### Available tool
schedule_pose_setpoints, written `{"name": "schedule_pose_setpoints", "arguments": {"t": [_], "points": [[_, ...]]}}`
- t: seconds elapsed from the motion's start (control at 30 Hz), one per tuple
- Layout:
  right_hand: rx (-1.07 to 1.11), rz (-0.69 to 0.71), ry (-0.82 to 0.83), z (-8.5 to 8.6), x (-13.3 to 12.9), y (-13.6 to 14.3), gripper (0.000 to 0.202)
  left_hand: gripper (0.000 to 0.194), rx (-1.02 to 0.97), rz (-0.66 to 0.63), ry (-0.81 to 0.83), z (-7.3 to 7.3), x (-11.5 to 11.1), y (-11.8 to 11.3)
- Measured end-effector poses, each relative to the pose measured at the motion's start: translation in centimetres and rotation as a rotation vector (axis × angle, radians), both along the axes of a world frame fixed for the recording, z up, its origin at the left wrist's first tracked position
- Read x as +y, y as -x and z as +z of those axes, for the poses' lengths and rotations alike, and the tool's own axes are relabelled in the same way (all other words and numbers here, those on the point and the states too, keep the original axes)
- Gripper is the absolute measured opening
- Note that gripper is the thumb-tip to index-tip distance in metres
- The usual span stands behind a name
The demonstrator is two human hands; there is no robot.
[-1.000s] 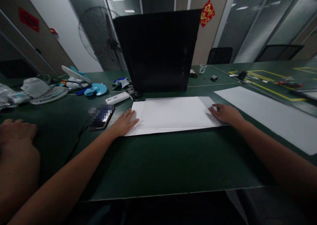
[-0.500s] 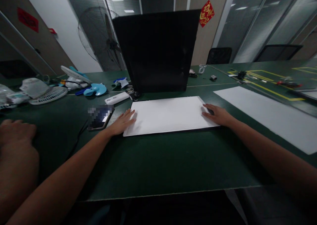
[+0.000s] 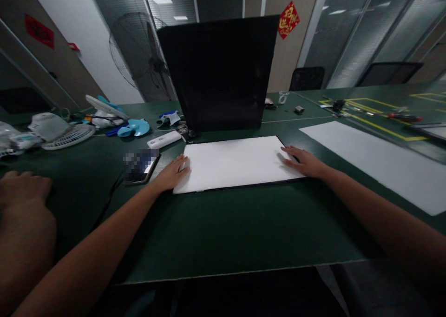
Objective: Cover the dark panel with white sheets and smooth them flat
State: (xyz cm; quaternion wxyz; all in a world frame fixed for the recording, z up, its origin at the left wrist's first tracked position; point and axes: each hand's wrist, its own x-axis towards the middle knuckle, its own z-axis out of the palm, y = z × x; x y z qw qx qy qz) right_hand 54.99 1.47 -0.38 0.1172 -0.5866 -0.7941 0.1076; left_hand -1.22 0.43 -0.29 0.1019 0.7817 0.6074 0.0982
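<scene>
White sheet (image 3: 233, 163): on worktop (image 3: 244, 233), mid-view. Left hand (image 3: 170, 174) at its nine o'clock, right hand (image 3: 304, 161) at three; fingers (image 3: 293, 152) open, resting on it. Red diamond sign (image 3: 288, 19), one o'clock: gold Chinese characters.

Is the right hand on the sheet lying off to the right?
No, the right hand rests on the right end of the central white sheet.
</scene>
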Motion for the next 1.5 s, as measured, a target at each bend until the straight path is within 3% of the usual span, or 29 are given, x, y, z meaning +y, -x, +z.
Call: {"name": "schedule_pose_setpoints", "arguments": {"t": [0.17, 0.33, 0.47, 0.53, 0.67, 0.73, 0.83, 1.2, 1.3, 1.4, 1.5], "points": [[-0.044, 0.008, -0.003, -0.2, 0.0, 0.2, 0.09, 0.065, -0.036, 0.085, -0.005, 0.7, -0.5, -0.8], [-0.065, -0.011, -0.077, 0.5, 0.6, -0.7, 0.075, 0.062, -0.053, 0.093, -0.018, 0.9, -0.6, -0.9], [-0.123, -0.294, -0.312, 1.2, 1.3, -5.6, 0.068, 0.069, 0.002, 0.078, -0.009, 0.8, -0.6, -1.1], [-0.183, -0.488, -0.338, 1.2, 1.5, -8.7, 0.072, 0.071, 0.028, 0.061, -0.02, 0.7, -0.6, -1.1], [-0.195, -0.879, -0.09, 0.3, 1.4, -12.7, 0.095, 0.075, 0.057, 0.015, -0.038, 0.7, -0.8, -1.2], [-0.176, -0.962, 0.055, 0.0, 1.5, -13.2, 0.1, 0.078, 0.058, 0.007, -0.038, 0.7, -0.8, -1.1], [-0.192, -0.915, 0.124, 0.0, 1.7, -13.0, 0.092, 0.085, 0.069, -0.011, -0.021, 0.6, -0.9, -1.1], [-0.216, -0.815, -0.028, 0.1, 1.2, -11.9, 0.062, 0.094, 0.111, -0.057, 0.03, 0.7, -1.3, -1.3], [-0.201, -0.822, -0.067, -0.2, 1.3, -11.7, 0.074, 0.093, 0.111, -0.071, 0.017, 0.6, -1.2, -1.3], [-0.144, -0.913, -0.096, -0.7, 1.5, -11.5, 0.093, 0.094, 0.123, -0.081, 0.007, 0.4, -1.0, -1.2], [-0.078, -0.976, -0.036, -0.9, 1.8, -11.3, 0.097, 0.094, 0.127, -0.088, -0.003, 0.2, -1.0, -1.2]]}}
